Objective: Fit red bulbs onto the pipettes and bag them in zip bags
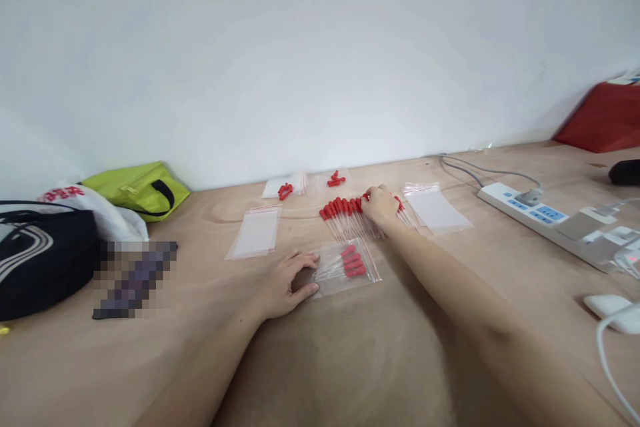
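Red-topped droppers (345,205) only partly bagged: few inside the clear bag (334,285), open left grip (287,282) at its nine o'clock, many loose at twelve, right grip (381,207) impossible to read.

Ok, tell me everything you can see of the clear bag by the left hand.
The clear bag looks like thin, flexible plastic, with a red line along its right-hand end; whether that end is sealed I cannot tell. Inside, several red bulbs sit side by side near that end, their thin, pale stems pointing toward the left hand. The bag lies flat on the table, slightly askew, and the spread fingers and thumb reach its left edge.
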The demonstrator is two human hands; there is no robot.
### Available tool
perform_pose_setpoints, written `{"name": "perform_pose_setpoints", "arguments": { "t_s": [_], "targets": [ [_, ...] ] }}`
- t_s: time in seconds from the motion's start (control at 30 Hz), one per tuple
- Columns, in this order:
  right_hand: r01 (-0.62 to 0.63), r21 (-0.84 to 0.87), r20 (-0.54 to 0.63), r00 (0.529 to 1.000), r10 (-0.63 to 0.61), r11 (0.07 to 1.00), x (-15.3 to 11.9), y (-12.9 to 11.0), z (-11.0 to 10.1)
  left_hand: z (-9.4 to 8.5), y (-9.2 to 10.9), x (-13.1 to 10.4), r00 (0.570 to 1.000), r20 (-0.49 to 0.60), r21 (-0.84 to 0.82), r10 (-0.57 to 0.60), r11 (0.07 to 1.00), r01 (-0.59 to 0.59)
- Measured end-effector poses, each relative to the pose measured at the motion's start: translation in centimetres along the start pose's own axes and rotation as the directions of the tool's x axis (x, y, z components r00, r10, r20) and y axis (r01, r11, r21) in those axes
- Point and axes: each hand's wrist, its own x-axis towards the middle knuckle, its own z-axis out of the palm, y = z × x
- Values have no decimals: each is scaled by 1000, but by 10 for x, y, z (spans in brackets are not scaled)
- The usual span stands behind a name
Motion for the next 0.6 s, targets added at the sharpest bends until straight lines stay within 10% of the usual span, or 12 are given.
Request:
{"name": "perform_pose_setpoints", "arguments": {
  "t_s": [0.2,0.37,0.6],
  "targets": [
    [75,368,-87,995,-46,927,-2,10,-15,1,0,0,1000,-1,11,1,1000,-1],
    [219,750,-212,973,-87,624,-23,39,-27,-1,1,1,1000,5,21,-2,1000,2],
    [59,949,-96,990,104,311,-69,57,-15,-2,2,0,1000,11,41,1,999,-1]
  ]
}}
